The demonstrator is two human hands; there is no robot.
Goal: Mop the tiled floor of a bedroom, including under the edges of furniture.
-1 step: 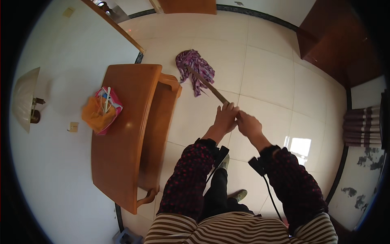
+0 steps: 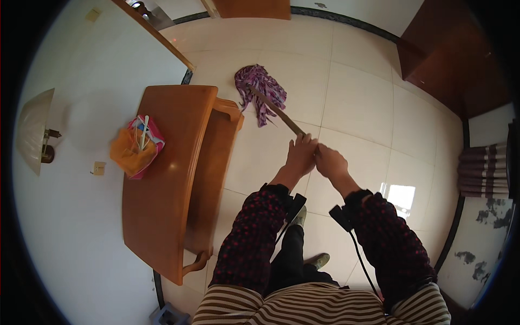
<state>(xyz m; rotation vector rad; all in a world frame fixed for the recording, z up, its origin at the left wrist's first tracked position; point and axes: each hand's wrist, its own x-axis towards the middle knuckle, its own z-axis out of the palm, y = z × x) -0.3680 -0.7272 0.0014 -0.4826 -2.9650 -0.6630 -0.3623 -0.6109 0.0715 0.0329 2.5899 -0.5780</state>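
Shifted slightly forward since the earlier frame: our left hand (image 2: 301, 156) and right hand (image 2: 331, 162), close together, fingers curled around a wooden handle (image 2: 279, 112), tips partly hidden. Mop head (image 2: 264, 89), purple, strands spread: we have it on the tiled floor (image 2: 357, 97), near the wooden bench's (image 2: 157, 211) far end.

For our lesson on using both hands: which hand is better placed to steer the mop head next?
Probably the left. The left hand grips the mop handle nearer the purple mop head, while the right hand is curled farther back, close beside the left.
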